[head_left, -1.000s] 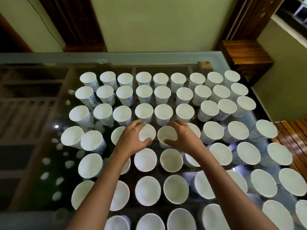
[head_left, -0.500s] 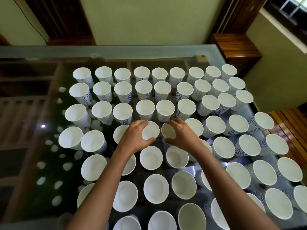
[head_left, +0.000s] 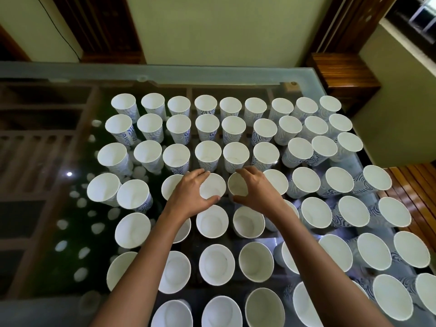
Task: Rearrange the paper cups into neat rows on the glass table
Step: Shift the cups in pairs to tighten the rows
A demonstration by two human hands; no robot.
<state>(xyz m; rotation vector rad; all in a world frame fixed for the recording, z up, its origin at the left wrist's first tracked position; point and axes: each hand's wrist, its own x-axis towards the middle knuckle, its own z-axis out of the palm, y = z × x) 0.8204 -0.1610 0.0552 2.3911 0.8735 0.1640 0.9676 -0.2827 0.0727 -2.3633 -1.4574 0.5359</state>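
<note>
White round paper cup (head_left: 213,188), mid-table, fourth row from the far edge, rim clasped by the left hand (head_left: 188,197); neighbouring white paper cup (head_left: 236,188) clasped likewise by the right hand (head_left: 258,193), probably to align both with the three tidy far rows (head_left: 207,151) on the glass table (head_left: 212,72); forearms hide nearer cups; the frame crops the nearest; held cups' bases unseen.

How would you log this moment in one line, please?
left hand: grips white paper cup | right hand: grips neighbouring white paper cup | both upright on glass table
</note>
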